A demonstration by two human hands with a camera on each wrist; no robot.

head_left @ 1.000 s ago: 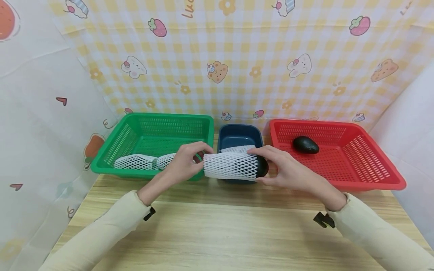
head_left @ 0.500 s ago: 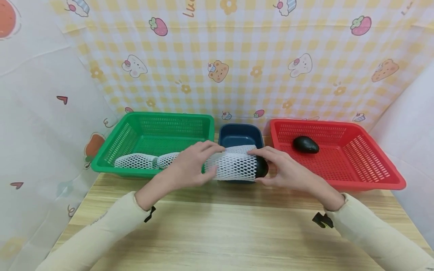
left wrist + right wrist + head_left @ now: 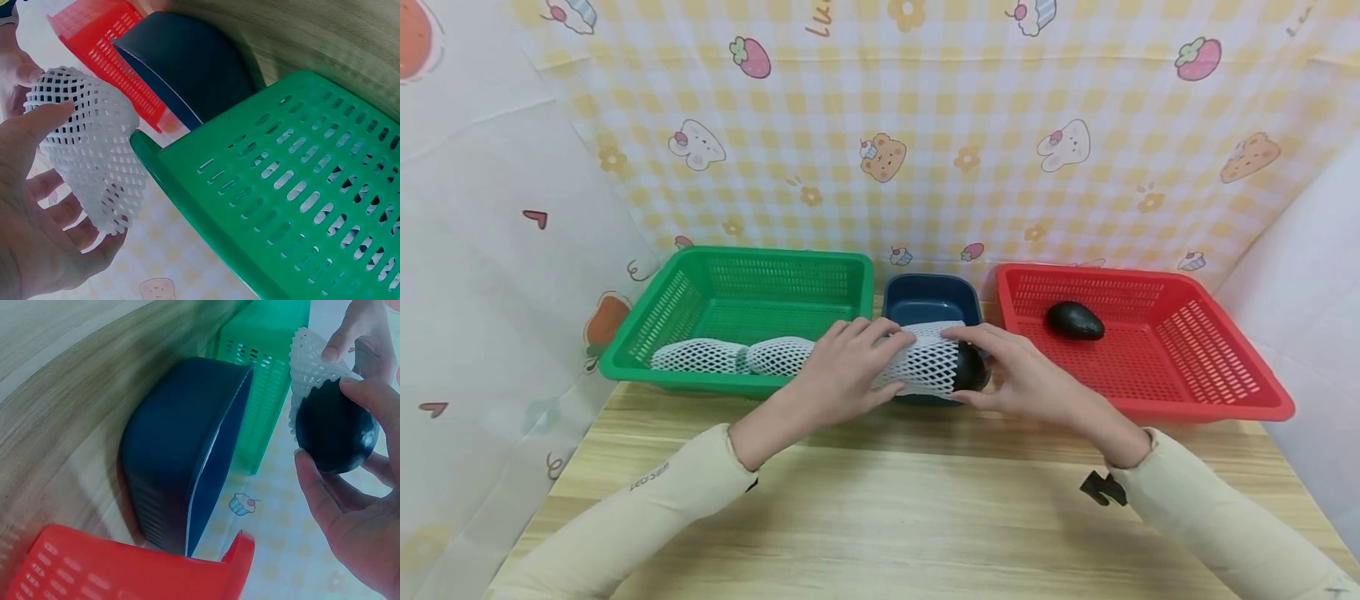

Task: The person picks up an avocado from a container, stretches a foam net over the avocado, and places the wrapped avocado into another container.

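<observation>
A dark avocado is partly inside a white foam net sleeve, its bare end sticking out on the right in the head view. My right hand holds that bare end, thumb and fingertips at the sleeve's open edge. My left hand grips the sleeve's other end, the thumb pressing the mesh in the left wrist view and the fingers curled beneath. Both hands are raised above the front of a dark blue bin, which the sleeve partly covers in the head view.
On the left, a green basket holds net-covered pieces along its front side. At right, a red basket contains one bare avocado. A wooden table lies under everything, with a patterned cloth behind.
My left hand has let go of the sleeve's left end, reached rightward over it and taken hold nearer the avocado. My right hand stays at the bare end, shifted slightly left.
</observation>
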